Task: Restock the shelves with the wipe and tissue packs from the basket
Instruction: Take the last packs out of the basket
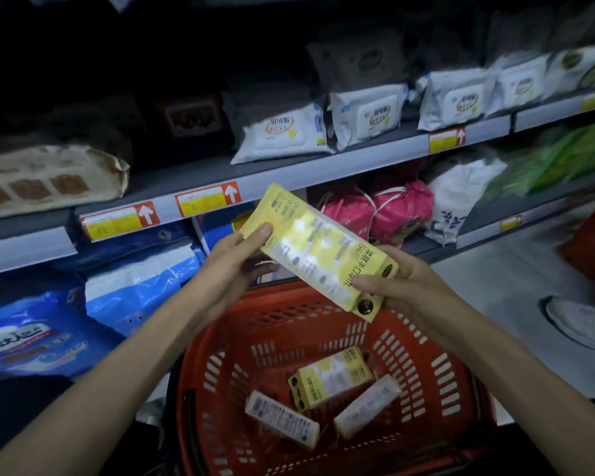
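Yellow wipe pack (318, 250): one, long and flat, printed with white patches and dark lettering. It is held tilted in the air above the red basket (426, 365) and in front of the shelf edge (323, 168), its upper end to the left.
Left hand (236, 255): grips the pack's upper end, thumb on the face, fingers curled beneath.
Right hand (401, 283): grips the lower end, thumb across the face, fingers behind.
Basket contents: three packs lying loose on the bottom. These are a second yellow pack (330, 376), a white pack with a barcode (282, 420) touching it at the left, and a plain white pack (366, 405) at its right.
Upper shelf: white wipe packs (282, 132) standing in a row, and a brown patterned pack (49, 180) lying at far left. Yellow price tags (207, 199) with white arrows sit along the edge.
Lower shelf: blue packs (141, 283) at left, pink drawstring bags (375, 211) at right.
Floor: a white shoe (581, 321) at right, well apart from the basket.
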